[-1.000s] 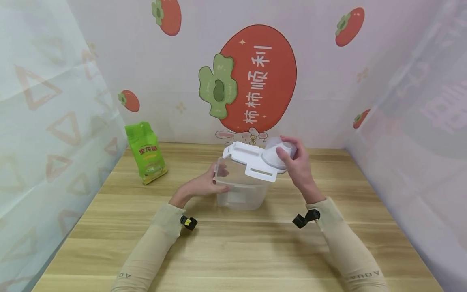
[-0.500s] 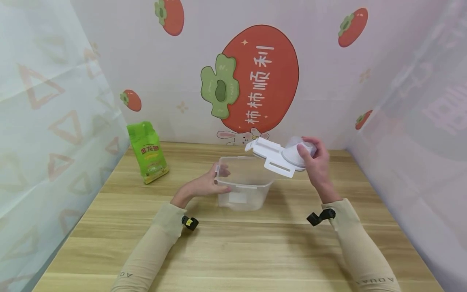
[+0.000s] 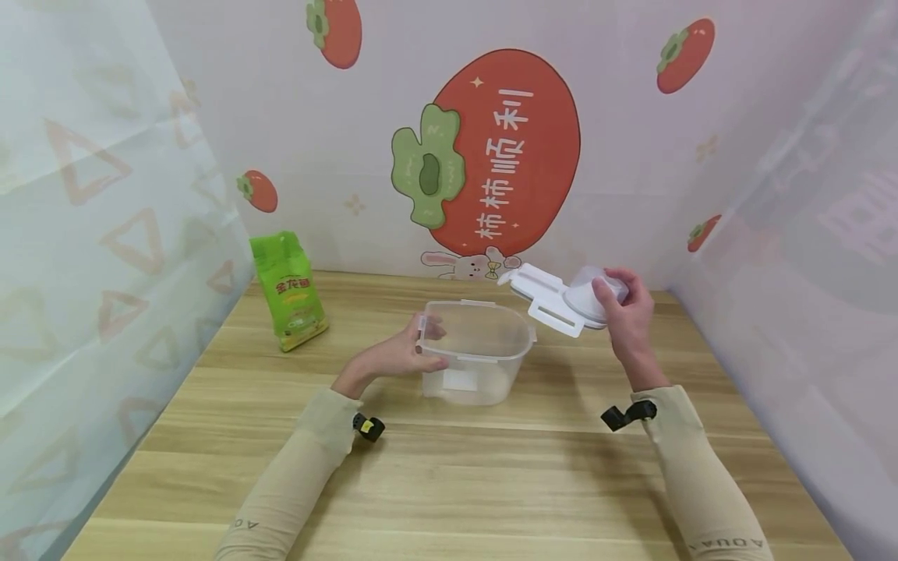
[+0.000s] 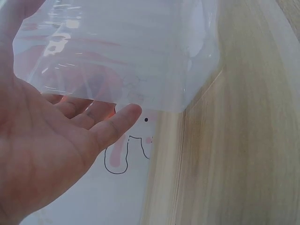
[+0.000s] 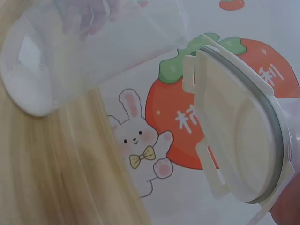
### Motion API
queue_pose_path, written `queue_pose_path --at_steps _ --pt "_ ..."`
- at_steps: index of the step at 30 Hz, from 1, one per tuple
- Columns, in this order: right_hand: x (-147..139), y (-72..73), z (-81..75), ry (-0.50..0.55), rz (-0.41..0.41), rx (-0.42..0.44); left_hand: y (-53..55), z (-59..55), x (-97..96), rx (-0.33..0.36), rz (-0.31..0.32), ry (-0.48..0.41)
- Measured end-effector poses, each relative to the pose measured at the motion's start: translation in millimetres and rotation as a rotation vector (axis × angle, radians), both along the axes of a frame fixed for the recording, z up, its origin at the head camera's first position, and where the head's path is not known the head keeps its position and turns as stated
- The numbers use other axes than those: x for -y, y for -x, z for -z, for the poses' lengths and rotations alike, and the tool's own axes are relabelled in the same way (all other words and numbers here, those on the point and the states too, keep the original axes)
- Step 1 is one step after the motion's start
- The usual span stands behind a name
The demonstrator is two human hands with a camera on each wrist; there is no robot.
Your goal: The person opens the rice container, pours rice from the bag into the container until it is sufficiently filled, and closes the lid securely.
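A clear plastic storage container (image 3: 484, 382), open at the top, stands upright on the wooden table. My left hand (image 3: 405, 354) grips its left end, thumb at the front and fingers round the back; the left wrist view shows that palm (image 4: 51, 150) beside the see-through wall (image 4: 112, 56). Off to the right, my right hand (image 3: 630, 323) holds a white lid (image 3: 550, 300) in the air by the translucent cup (image 3: 589, 292) fixed on it. The lid's flaps stick out, and the right wrist view shows its underside (image 5: 229, 126) with a grey seal round the edge.
An upright green bag (image 3: 289, 294) with red lettering stands at the back left of the wooden table (image 3: 456, 483). Behind is a wall sheet printed with persimmons and a rabbit (image 3: 466, 267); pale sheets (image 3: 105, 257) hang along both sides.
My right hand has lifted the lid away from above the container and carried it to the right, leaving the container's top uncovered. The left hand keeps its hold on the container.
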State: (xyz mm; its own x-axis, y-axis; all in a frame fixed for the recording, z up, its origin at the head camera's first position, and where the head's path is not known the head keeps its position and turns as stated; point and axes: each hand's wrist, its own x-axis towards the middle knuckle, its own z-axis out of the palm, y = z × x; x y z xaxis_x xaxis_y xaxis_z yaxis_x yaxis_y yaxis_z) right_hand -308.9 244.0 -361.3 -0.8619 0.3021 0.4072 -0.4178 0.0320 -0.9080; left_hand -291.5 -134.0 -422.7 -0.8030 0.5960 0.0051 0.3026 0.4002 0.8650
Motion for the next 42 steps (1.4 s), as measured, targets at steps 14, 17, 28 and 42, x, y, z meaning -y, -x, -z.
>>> queue_pose_path --at_steps 14,17,28,42 --pt "-18.8 22.8 18.7 -0.154 0.112 0.165 0.1 -5.8 -0.7 -0.008 -0.01 0.008" --pt "-26.4 27.6 25.3 -0.181 0.123 0.185 0.4 -5.2 -0.2 -0.009 -0.007 0.003" --pt "-49.4 33.4 45.7 -0.251 0.166 0.274 0.7 -1.6 -2.0 -0.008 -0.006 -0.001" --pt "-60.1 34.8 66.7 -0.427 0.225 0.276 -4.6 0.3 -1.7 -0.025 -0.012 -0.007"
